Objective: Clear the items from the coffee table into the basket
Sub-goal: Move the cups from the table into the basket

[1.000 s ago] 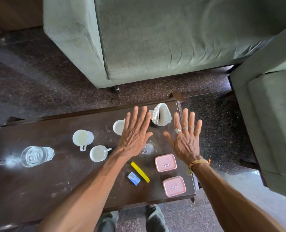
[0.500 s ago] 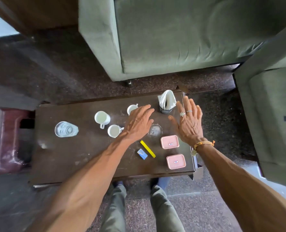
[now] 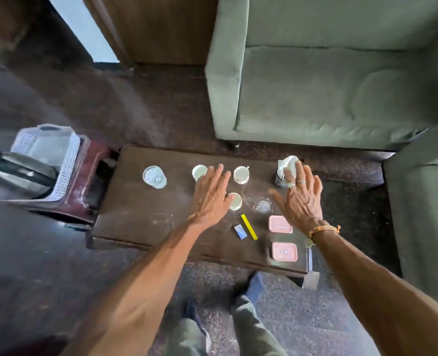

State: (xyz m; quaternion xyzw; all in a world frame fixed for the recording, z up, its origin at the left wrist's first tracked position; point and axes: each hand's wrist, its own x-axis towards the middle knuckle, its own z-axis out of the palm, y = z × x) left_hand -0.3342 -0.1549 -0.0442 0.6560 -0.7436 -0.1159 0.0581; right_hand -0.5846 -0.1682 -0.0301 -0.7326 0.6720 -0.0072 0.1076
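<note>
Both hands are hovering flat over the dark tabletop (image 3: pixel 135 209), palms down. The left hand (image 3: pixel 211 195) is spreading its fingers apart and holding nothing. The right hand (image 3: pixel 300 199) is also wide open with nothing in its grip, and it is wearing rings and a yellow wristband (image 3: pixel 324 229).

Three white cups are sitting near the left hand. One cup (image 3: pixel 199 172) is peeking out just past the fingertips, another cup (image 3: pixel 241 174) is standing to its right, and a third cup (image 3: pixel 235 201) is sitting just beside the thumb. A clear glass (image 3: pixel 154 177) is standing further left, apart from the cups. Another glass (image 3: pixel 261 205) is sitting between the two hands.

A napkin holder (image 3: pixel 284 170) with white napkins is standing at the far right corner, partly behind the right fingers. Two pink boxes (image 3: pixel 280 224) (image 3: pixel 284 251) are lying at the near right end, one behind the other. A yellow stick (image 3: pixel 249 226) and a small blue pack (image 3: pixel 240 231) are lying side by side left of the boxes.

The white basket (image 3: pixel 67 165) is sitting on a red stool (image 3: pixel 81 186) by the left end of the tabletop. Something dark and shiny is lying in it; it is too blurry to tell what. A green sofa (image 3: pixel 328 86) is standing across the tabletop.
</note>
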